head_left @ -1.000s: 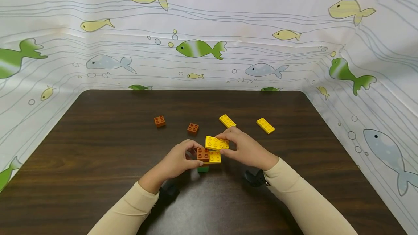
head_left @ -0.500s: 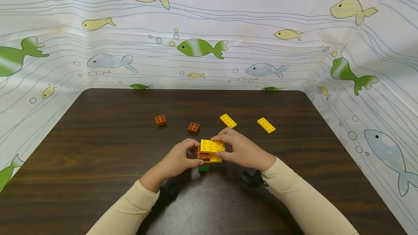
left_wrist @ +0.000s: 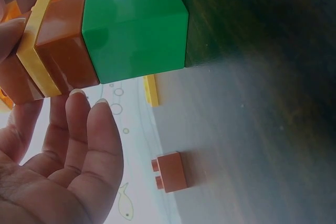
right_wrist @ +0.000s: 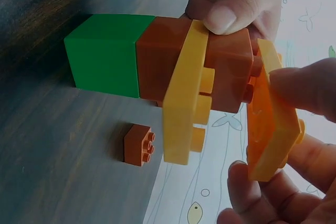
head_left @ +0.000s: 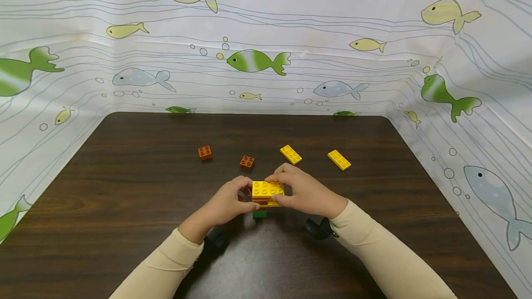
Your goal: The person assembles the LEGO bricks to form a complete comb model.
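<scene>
A stack of toy building bricks stands in front of me: a green block [right_wrist: 102, 56] at the bottom, a brown brick [right_wrist: 157, 59], a yellow plate [right_wrist: 184, 103] sticking out to the right, then another brown brick [right_wrist: 227, 69]. My left hand [head_left: 226, 202] steadies the stack from the left, thumb and fingers on the upper brown brick. Between thumb and fingers my right hand [head_left: 309, 193] pinches a second yellow plate [head_left: 263, 190]. That plate lies over the upper brown brick's studs, slightly tilted, with some studs visible beneath it in the right wrist view.
Two loose brown bricks, one left [head_left: 205, 152] and one nearer the middle [head_left: 247, 162], lie behind the stack. Two more yellow plates, one at centre right [head_left: 291, 154] and one farther right [head_left: 339, 159], lie on the dark wooden table [head_left: 124, 188]. A fish-patterned curtain [head_left: 274, 22] encloses the table's back and sides.
My right hand has brought the yellow plate left and down, from beside the upper brown brick to on top of it. My left hand keeps its hold on the stack.
</scene>
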The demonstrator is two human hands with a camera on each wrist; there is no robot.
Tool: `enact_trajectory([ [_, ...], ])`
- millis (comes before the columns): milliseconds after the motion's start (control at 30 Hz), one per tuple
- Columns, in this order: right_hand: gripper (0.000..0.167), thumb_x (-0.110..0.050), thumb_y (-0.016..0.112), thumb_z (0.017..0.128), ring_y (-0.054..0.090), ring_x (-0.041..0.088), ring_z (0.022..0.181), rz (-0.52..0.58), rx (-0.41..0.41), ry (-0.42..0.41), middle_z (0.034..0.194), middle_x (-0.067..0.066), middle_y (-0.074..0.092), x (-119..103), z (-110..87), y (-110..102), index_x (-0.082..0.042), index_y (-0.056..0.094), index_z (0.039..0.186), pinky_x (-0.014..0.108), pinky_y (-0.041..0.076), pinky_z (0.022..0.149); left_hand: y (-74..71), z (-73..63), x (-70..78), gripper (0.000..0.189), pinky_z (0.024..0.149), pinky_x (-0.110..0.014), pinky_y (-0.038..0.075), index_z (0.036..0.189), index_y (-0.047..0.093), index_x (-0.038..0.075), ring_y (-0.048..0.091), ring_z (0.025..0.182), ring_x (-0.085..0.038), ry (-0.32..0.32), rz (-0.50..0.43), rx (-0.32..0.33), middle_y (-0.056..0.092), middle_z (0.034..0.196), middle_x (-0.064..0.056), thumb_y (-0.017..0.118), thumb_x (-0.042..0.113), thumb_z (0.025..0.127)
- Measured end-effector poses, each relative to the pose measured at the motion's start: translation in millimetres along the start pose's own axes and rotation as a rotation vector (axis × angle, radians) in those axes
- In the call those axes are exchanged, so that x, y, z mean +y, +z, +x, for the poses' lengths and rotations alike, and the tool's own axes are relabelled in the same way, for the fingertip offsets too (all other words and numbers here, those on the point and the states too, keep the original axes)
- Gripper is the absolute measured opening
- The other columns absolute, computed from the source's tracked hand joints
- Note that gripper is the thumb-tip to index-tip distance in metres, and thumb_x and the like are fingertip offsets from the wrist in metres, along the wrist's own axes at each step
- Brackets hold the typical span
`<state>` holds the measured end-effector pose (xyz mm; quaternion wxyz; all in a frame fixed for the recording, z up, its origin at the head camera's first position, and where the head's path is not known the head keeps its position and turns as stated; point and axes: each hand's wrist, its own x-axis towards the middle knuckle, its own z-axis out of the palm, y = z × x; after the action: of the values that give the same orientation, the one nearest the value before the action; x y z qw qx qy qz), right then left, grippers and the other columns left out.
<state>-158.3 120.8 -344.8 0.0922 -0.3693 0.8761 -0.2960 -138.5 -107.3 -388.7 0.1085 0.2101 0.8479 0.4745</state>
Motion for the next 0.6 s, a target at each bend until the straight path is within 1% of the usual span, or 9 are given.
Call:
enact_trajectory([
  [167,0.037,-0.010,0.070,0.085,0.051,0.014,0.090,-0.005,-0.007,0.000,0.106,0.001,0.054,-1.4,0.4,-0.3,-0.005,0.065,0.121,0.030,0.051,0.079,0.4,0.4,-0.6,0.024,0.078,-0.031,0.051,0.104,0.060,0.005,0.054,0.091,-0.020,-0.001,-0.002,0.001,0.054,0.101,-0.005,0.074,0.012,0.085],
  [400,0.038,-0.009,0.070,0.085,0.051,0.015,0.089,0.004,-0.022,-0.006,0.105,0.001,0.053,-2.8,0.8,-1.0,-0.004,0.065,0.122,0.035,0.052,0.079,0.4,0.0,-0.8,0.026,0.080,-0.032,0.051,0.105,0.060,0.005,0.055,0.092,-0.022,-0.001,-0.016,-0.002,0.054,0.101,-0.005,0.074,0.011,0.085],
  [600,0.039,-0.009,0.071,0.084,0.052,0.016,0.090,-0.013,-0.033,-0.014,0.105,0.001,0.053,-3.5,1.5,-2.6,-0.003,0.065,0.123,0.033,0.051,0.080,0.1,-0.1,-1.1,0.026,0.080,-0.032,0.051,0.106,0.060,0.005,0.055,0.093,-0.022,-0.001,-0.021,-0.002,0.055,0.101,-0.005,0.074,0.012,0.085],
])
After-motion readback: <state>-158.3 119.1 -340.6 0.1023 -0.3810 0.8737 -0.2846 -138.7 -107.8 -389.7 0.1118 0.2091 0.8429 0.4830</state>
